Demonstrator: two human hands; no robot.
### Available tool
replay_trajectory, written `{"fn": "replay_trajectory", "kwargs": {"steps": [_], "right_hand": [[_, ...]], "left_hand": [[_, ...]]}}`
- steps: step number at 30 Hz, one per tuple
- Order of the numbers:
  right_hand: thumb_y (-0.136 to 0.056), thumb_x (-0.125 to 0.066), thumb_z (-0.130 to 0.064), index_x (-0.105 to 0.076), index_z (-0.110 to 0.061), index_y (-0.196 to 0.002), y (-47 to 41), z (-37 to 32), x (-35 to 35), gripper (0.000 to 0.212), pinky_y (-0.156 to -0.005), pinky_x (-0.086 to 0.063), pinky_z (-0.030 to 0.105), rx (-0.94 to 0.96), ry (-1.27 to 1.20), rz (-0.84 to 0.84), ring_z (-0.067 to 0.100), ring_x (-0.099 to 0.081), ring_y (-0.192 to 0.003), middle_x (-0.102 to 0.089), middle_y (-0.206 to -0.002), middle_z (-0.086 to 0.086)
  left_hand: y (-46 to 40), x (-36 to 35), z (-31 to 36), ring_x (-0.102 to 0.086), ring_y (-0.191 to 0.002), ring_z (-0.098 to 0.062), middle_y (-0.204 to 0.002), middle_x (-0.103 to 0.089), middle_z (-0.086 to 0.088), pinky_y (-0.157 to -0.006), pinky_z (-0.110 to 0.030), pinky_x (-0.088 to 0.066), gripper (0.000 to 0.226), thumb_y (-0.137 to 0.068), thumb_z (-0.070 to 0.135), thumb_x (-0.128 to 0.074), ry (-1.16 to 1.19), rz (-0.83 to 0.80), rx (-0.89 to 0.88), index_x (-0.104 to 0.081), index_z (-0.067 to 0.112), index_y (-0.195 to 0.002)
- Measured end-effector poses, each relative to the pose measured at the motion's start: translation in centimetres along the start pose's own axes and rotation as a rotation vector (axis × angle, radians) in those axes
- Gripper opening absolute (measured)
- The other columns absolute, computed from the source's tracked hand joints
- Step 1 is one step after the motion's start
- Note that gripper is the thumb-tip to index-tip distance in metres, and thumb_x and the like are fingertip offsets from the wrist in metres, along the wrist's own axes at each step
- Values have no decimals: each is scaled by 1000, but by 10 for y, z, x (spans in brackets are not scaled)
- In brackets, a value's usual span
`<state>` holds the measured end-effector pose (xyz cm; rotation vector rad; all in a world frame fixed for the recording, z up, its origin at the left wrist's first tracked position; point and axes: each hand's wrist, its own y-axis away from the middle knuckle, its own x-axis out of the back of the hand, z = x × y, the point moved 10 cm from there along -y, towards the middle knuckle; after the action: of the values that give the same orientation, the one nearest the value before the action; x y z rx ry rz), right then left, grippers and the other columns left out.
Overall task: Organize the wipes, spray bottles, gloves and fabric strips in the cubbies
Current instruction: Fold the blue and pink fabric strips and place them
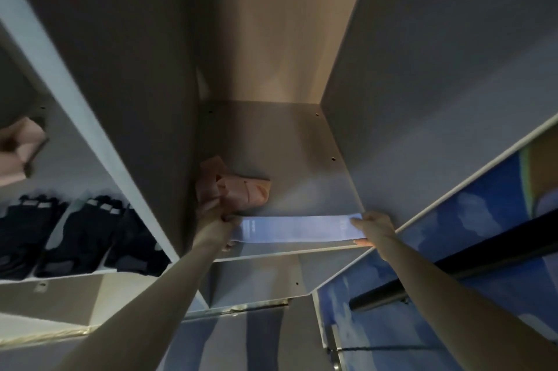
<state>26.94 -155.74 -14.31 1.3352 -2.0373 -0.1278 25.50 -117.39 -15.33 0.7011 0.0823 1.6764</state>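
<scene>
Fabric strip [297, 227], pale blue and flat, stretches taut between the two hands along the front edge of the cubby shelf [280, 141]. It carries faint light print near each end, too small to read. The left hand [216, 219] has its grip closed on the strip's left end, fingers curled over the top and the thumb tucked beneath; the very end of the cloth is lost inside that grip. The right hand [373, 227] pinches the right end, fingers lying on top and the thumb under the shelf edge, so its grip is narrow and holding the strip.

Just behind the left grip, pressed into the shelf's left corner, lies a crumpled pink fabric strip [234, 186], its folds bunched so that its length cannot be made out. The left hand's knuckles touch or nearly touch it; which one is hard to tell in the dim light.

Farther left of the grips, beyond the cubby's side wall [126, 117], a lower compartment holds dark gloves [81, 234] laid side by side in rows, with small pale tags near their cuffs. Their lower ends fade into shadow. Above them another pink cloth [19, 150] sits at the frame's edge, cut off.

To the right of the right grip, outside the cubby, a blue patterned surface [447, 219] shows, crossed by a dark bar [453, 274].
</scene>
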Motion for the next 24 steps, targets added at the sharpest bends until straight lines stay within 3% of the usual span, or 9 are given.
{"fn": "replay_trajectory", "kwargs": {"steps": [3,8,11,14,18,22,24], "right_hand": [[-82,-70,-7,-70,2,-100,-10,3,-3,20,-60,-56,35,27,163,11,28,-59,-81,-62,-94,17],[-79,-73,-11,-68,5,-92,-14,6,1,21,-72,-57,40,88,237,40,29,-60,-75,-62,-85,15],[-78,-74,-16,-66,4,-85,-14,-3,1,22,-77,-56,50,187,313,59,37,-65,-80,-65,-82,20],[-81,-71,-18,-65,3,-89,-9,-13,0,23,-80,-51,38,300,405,77,39,-64,-91,-68,-92,25],[-84,-67,-19,-63,1,-93,-5,-16,-4,22,-78,-45,37,412,522,75,41,-61,-95,-67,-94,24],[-84,-68,-17,-60,1,-101,3,-20,-8,26,-77,-46,41,496,655,100,43,-60,-95,-65,-97,24],[-74,-74,-12,-60,0,-105,18,-33,-15,35,-72,-50,44,694,787,147,42,-59,-91,-61,-100,21]], "left_hand": [[-12,1,3,-66,-74,-33,-94,-64,-14,-66,-40,-58,14,-84,26,-65,-199,22,-82,-62,18,-95],[-15,-3,6,-62,-104,-30,-117,-65,-9,-83,-30,-48,26,-83,27,-67,-403,38,-167,-67,18,-107],[-15,-4,4,-62,-105,-29,-119,-65,-7,-80,-29,-47,23,-84,29,-66,-470,59,-171,-67,17,-103],[-13,-3,2,-63,-105,-28,-116,-67,-7,-79,-30,-48,24,-85,32,-63,-549,69,-164,-65,19,-105],[-10,-2,2,-62,-106,-28,-115,-67,-7,-79,-30,-48,25,-86,32,-64,-588,80,-172,-65,16,-104],[2,-1,8,-63,-106,-28,-117,-66,-6,-80,-33,-50,33,-88,37,-60,-655,118,-204,-59,16,-114],[11,1,20,-63,-105,-28,-118,-64,-6,-77,-34,-51,42,-88,40,-59,-754,183,-275,-54,18,-124]]}}
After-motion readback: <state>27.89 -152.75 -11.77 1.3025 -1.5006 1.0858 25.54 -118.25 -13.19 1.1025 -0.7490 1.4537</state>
